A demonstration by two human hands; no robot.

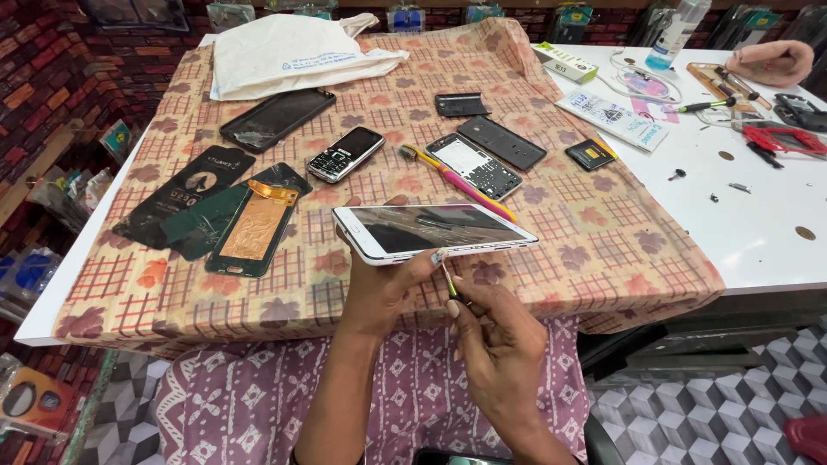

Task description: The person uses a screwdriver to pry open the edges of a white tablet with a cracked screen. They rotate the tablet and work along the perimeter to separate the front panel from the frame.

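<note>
- While my left hand grips the white smartphone from beneath, screen up and level above the near edge of the table, its lower side faces me so I can get at it.
- My right hand is pinched narrow around a thin tool, tip touching the phone's near edge, close beside my left thumb.
- The phone is lifted off the patterned cloth, so nothing blocks the tool.
- Beyond it on the cloth lie a pink-handled toothbrush, an opened phone frame, a dark back cover and a keypad phone.
- Toward the left edge sit a cracked black phone and a copper-coloured panel.
- At the far right corner, another person's hand rests near red-handled tools.
</note>
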